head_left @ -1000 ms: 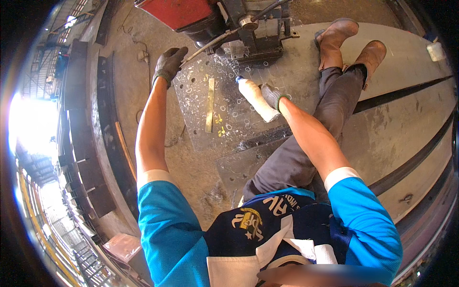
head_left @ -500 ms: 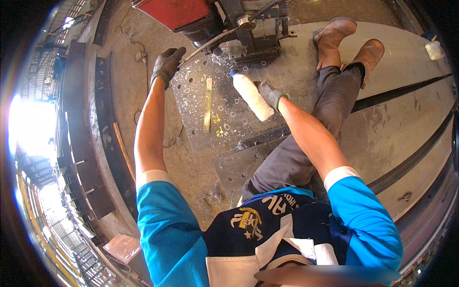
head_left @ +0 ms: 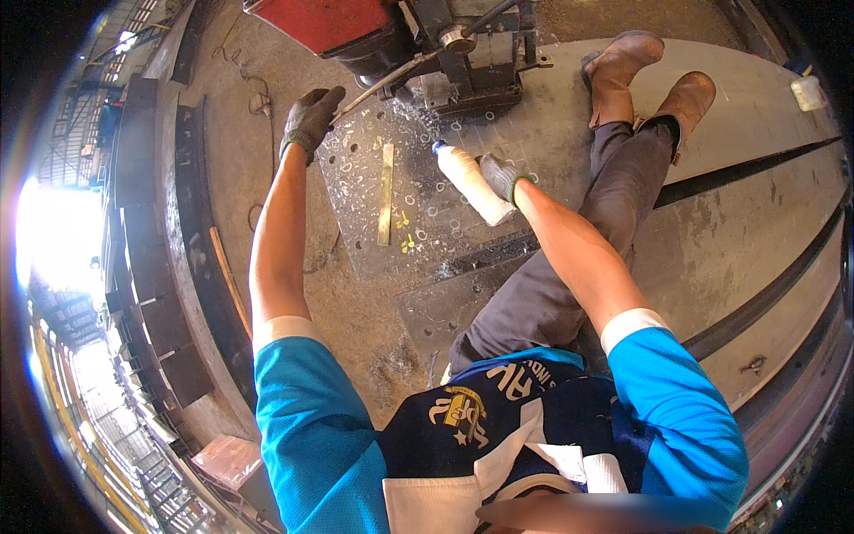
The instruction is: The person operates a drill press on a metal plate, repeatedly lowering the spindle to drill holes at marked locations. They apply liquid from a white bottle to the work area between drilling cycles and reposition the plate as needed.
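Note:
My left hand (head_left: 312, 119), in a dark glove, is closed at the end of a long metal lever (head_left: 388, 80) that runs to the hub of a drilling machine (head_left: 480, 67) with a red body. In my gloved right hand (head_left: 504, 176) is a whitish plastic bottle (head_left: 471, 183) with a blue tip. The bottle lies slanted, its tip toward the base of the machine. Beneath is a dark steel plate (head_left: 356, 214) with holes, chalk circles and scattered metal shavings (head_left: 411, 125). The drill's lower end is partly hidden by the machine.
A flat brass-coloured strip (head_left: 386, 196) lies on the plate. My outstretched legs (head_left: 614, 187) and brown boots (head_left: 627, 67) rest over large steel plates (head_left: 747, 178) on the right. A cable (head_left: 260, 102) and long steel sections (head_left: 200, 222) lie at left. A small white container (head_left: 809, 93) stands far right.
The bottle has shifted slightly right and turned a little in my right hand, its blue tip slightly lower. My left hand stays at the lever's end.

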`<action>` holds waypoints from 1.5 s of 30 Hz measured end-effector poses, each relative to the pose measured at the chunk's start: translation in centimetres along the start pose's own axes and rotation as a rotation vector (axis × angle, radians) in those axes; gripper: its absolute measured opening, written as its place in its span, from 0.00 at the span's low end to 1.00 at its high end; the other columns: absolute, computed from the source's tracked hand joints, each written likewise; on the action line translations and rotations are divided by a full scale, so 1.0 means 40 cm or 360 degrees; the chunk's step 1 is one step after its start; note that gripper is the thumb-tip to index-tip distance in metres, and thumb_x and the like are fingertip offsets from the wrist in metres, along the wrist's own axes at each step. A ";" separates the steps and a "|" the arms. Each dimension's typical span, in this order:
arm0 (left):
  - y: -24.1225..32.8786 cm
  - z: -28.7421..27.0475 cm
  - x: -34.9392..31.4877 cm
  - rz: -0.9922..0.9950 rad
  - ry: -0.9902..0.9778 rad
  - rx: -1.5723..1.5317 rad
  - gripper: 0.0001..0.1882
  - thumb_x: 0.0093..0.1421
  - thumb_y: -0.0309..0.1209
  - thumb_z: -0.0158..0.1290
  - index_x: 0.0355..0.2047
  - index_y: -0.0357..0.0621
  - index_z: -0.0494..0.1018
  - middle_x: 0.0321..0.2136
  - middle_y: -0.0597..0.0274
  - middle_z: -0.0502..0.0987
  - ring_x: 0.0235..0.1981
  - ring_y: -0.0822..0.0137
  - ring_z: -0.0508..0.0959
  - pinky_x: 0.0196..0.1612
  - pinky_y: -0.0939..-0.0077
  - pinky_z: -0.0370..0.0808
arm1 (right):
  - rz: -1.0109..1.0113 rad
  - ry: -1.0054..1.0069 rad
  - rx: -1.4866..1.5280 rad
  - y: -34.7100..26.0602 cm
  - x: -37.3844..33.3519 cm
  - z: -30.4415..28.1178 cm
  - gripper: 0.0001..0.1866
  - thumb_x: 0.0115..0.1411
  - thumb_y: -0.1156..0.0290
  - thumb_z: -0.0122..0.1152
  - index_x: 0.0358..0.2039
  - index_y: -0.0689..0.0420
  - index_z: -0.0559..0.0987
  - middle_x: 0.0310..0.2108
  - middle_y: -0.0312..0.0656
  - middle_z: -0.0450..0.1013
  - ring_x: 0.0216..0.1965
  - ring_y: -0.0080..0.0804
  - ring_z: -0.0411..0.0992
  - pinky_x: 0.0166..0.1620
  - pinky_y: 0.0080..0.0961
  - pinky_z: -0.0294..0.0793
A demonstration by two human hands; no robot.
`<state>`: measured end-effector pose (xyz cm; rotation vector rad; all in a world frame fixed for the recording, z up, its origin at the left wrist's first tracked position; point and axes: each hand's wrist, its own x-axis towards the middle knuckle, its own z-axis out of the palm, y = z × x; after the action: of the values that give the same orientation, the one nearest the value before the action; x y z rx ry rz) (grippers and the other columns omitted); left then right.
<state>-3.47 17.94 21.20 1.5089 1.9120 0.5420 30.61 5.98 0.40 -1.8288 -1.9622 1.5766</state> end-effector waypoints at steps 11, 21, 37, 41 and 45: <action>-0.002 0.001 0.002 -0.0004 -0.0014 0.0026 0.33 0.60 0.55 0.58 0.53 0.39 0.80 0.44 0.49 0.84 0.43 0.58 0.84 0.49 0.65 0.78 | 0.0009 0.0092 0.0212 0.054 0.059 0.033 0.28 0.75 0.59 0.27 0.56 0.62 0.75 0.60 0.58 0.73 0.59 0.55 0.73 0.59 0.46 0.70; -0.004 0.002 0.001 0.0041 -0.0009 0.0024 0.33 0.60 0.55 0.58 0.52 0.37 0.80 0.43 0.48 0.85 0.42 0.57 0.84 0.48 0.64 0.78 | -0.0071 0.0033 -0.0189 0.103 0.101 0.057 0.27 0.76 0.59 0.29 0.54 0.63 0.75 0.59 0.58 0.74 0.57 0.56 0.74 0.57 0.47 0.71; -0.017 0.012 0.003 0.0021 -0.0002 -0.0071 0.32 0.60 0.55 0.59 0.52 0.38 0.81 0.43 0.49 0.85 0.42 0.59 0.84 0.48 0.64 0.78 | -0.0278 0.0099 0.0528 0.083 0.101 0.066 0.20 0.71 0.64 0.41 0.49 0.61 0.79 0.47 0.53 0.80 0.44 0.43 0.78 0.48 0.44 0.73; -0.021 0.014 0.009 0.0016 -0.0007 -0.0019 0.27 0.64 0.52 0.59 0.49 0.41 0.81 0.39 0.61 0.82 0.34 0.68 0.80 0.38 0.71 0.78 | -0.0807 0.0329 -0.0703 0.103 0.131 0.090 0.19 0.72 0.65 0.44 0.46 0.62 0.81 0.42 0.53 0.81 0.41 0.42 0.78 0.46 0.44 0.74; -0.021 0.016 0.011 0.0005 0.0004 -0.0007 0.27 0.64 0.53 0.59 0.48 0.41 0.81 0.37 0.61 0.82 0.32 0.68 0.79 0.37 0.71 0.77 | -0.0413 0.0145 0.0347 0.129 0.140 0.097 0.21 0.73 0.63 0.40 0.47 0.61 0.80 0.44 0.52 0.80 0.43 0.42 0.77 0.48 0.45 0.74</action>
<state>-3.68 18.10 20.08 1.5092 1.9096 0.5490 30.23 6.75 -8.09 -1.4717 -1.8186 1.5282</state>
